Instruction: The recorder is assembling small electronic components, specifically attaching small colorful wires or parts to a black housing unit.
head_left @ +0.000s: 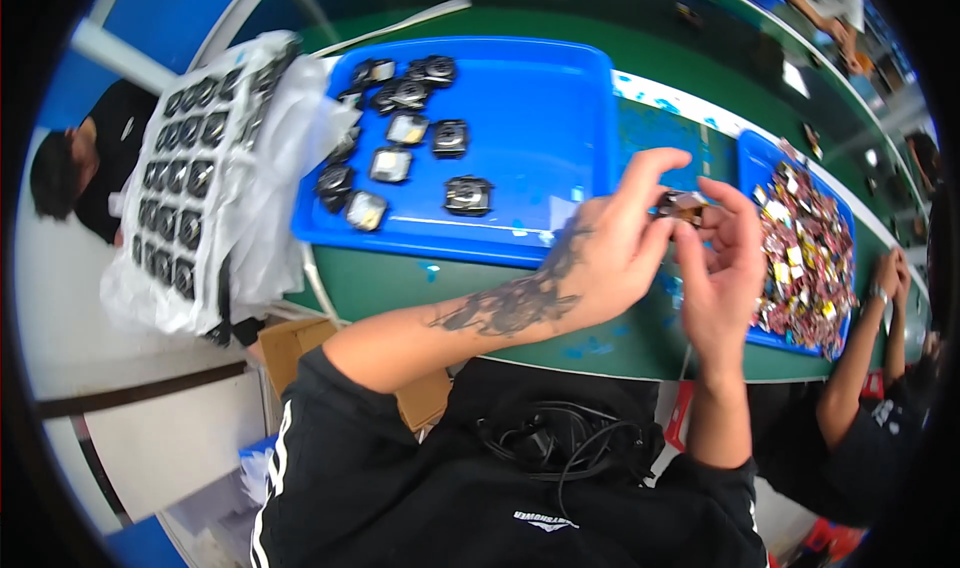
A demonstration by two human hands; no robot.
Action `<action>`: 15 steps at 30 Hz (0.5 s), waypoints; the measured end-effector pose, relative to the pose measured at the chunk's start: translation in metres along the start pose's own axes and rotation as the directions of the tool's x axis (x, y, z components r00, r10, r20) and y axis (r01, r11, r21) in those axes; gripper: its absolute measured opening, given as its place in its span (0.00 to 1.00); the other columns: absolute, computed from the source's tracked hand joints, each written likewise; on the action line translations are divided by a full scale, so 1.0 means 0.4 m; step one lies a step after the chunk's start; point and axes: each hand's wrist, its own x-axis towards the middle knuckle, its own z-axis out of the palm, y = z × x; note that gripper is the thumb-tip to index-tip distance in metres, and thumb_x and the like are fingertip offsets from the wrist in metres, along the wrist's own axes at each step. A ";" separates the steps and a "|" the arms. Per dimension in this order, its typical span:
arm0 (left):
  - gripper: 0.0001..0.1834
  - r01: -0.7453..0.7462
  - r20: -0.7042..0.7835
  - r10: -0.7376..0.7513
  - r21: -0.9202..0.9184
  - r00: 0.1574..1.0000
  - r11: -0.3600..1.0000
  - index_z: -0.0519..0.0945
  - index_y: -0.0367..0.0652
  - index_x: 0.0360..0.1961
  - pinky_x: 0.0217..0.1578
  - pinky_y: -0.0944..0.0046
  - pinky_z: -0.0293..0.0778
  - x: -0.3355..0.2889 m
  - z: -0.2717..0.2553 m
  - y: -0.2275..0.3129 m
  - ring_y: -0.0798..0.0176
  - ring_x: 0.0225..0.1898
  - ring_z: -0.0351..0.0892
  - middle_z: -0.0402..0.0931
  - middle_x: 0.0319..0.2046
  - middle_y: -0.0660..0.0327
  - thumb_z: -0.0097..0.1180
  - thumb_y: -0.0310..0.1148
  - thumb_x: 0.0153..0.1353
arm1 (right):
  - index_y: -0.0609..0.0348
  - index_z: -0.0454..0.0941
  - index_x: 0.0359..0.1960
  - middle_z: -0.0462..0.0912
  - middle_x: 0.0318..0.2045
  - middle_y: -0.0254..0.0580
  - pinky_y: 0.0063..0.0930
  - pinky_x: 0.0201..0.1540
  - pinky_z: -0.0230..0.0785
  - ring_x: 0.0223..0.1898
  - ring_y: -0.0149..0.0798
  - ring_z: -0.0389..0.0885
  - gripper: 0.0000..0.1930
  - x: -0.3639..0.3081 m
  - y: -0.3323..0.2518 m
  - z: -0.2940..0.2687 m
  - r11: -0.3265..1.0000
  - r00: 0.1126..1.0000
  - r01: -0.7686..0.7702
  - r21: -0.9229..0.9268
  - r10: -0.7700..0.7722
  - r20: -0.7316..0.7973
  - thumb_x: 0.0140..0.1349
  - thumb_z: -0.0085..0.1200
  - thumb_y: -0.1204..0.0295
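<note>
Between the two hands is a small dark module point(680, 206) with shiny and brownish parts; its exact kind is partly covered by fingers. My left hand point(615, 253), on a tattooed forearm, pinches it at the left side with the thumb, the index finger arched above. Fingers of my right hand point(725, 268) close on the same piece from the right. Left of the hands lies a blue tray point(545, 98) holding several square black modules point(467, 196), some with pale tops. On the right, another blue tray point(748, 153) is heaped with small parts with reddish and silvery pieces point(795, 258).
A white tray stack point(150, 153) with rows of black pieces, wrapped in clear plastic point(270, 188), stands at far left. Blue scraps dot the green table point(460, 303). Black cables point(580, 443) lie by my lap. Other people sit left and right; a co-worker's hands point(890, 273) are at right.
</note>
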 end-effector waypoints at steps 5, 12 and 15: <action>0.25 -0.120 0.132 0.016 0.836 0.991 0.535 0.72 0.44 0.54 0.50 0.52 0.74 0.002 -0.173 0.088 0.44 0.48 0.78 0.78 0.48 0.47 0.62 0.35 0.56 | 0.65 0.70 0.52 0.83 0.30 0.43 0.22 0.36 0.71 0.30 0.30 0.81 0.19 0.240 0.015 -0.054 0.993 0.962 0.025 -0.116 0.007 0.274 0.59 0.57 0.79; 0.24 -0.094 0.105 -0.062 0.983 0.993 0.156 0.77 0.46 0.48 0.53 0.51 0.71 -0.117 -0.302 0.045 0.46 0.52 0.76 0.76 0.51 0.49 0.68 0.38 0.49 | 0.62 0.78 0.39 0.83 0.35 0.48 0.31 0.42 0.72 0.39 0.41 0.82 0.25 0.590 0.248 -0.067 0.852 0.971 -0.220 -0.475 0.237 -0.024 0.39 0.75 0.65; 0.22 -0.050 0.072 -0.135 0.986 0.988 0.161 0.79 0.45 0.46 0.52 0.51 0.72 -0.099 -0.300 0.056 0.46 0.50 0.77 0.77 0.48 0.50 0.67 0.38 0.49 | 0.57 0.79 0.37 0.83 0.40 0.50 0.36 0.48 0.72 0.46 0.49 0.81 0.24 0.581 0.242 -0.063 0.751 0.982 -0.161 -0.640 0.185 -0.029 0.41 0.74 0.60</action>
